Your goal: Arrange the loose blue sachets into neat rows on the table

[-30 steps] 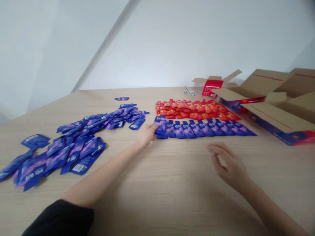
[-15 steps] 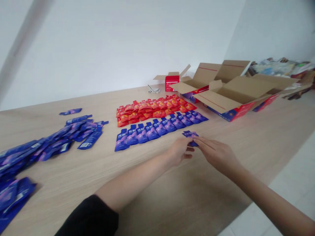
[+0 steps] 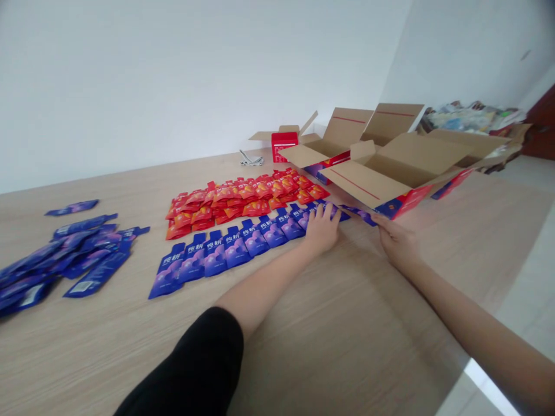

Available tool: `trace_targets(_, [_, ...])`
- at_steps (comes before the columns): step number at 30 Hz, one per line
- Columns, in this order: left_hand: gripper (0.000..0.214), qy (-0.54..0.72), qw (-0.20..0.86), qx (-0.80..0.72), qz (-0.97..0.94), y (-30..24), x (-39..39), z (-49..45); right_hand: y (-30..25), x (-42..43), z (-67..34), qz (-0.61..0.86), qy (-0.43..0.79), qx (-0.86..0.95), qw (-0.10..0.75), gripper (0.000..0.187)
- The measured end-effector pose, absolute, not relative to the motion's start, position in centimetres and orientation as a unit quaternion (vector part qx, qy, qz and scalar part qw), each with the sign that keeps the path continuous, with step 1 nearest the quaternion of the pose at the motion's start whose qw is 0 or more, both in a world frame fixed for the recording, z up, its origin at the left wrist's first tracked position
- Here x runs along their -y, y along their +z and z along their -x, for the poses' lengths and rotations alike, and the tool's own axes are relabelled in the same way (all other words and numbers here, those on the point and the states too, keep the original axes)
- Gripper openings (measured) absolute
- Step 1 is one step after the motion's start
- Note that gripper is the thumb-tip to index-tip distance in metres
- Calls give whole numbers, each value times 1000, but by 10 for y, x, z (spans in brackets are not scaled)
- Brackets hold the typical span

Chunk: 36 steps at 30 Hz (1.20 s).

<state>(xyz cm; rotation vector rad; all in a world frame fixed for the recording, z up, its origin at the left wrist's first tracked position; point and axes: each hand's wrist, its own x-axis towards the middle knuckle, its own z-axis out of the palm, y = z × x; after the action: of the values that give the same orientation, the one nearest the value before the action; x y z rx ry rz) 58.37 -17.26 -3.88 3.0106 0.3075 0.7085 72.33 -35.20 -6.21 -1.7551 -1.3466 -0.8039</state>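
Note:
Purple spouted pouches (image 3: 236, 247) lie overlapping in a row across the table. My left hand (image 3: 323, 230) rests with spread fingers on pouches near the row's right end. My right hand (image 3: 395, 238) pinches the near edge of one purple pouch (image 3: 361, 214), tilted just beyond that end of the row. Behind the row, red pouches (image 3: 243, 196) lie in overlapping layers. A loose heap of purple pouches (image 3: 87, 248) is at the left, with a single purple pouch (image 3: 73, 207) behind it.
Open cardboard boxes (image 3: 403, 173) stand at the right, close beyond my right hand. A small red box (image 3: 284, 147) with raised flaps is at the back, beside a folded white paper strip (image 3: 251, 159). Plastic-wrapped goods (image 3: 472, 118) sit at the far right.
Both hands have moved forward and apart. My left hand has let go of the pouch and now lies on the row. The right hand has carried that pouch to the row's right end.

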Motion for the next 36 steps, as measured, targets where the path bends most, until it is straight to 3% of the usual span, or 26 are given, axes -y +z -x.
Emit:
trace_targets(16, [62, 175, 39, -112, -977, -64, 167, -608, -80, 288, -781, 771, -187, 523, 312, 34])
trace_targets(28, [58, 174, 42, -113, -977, -65, 168, -609, -78, 285, -776, 806, -142, 523, 239, 53])
trace_targets(36, [52, 264, 12, -77, -961, -53, 173, -583, -72, 302, -775, 831, -207, 437, 276, 33])
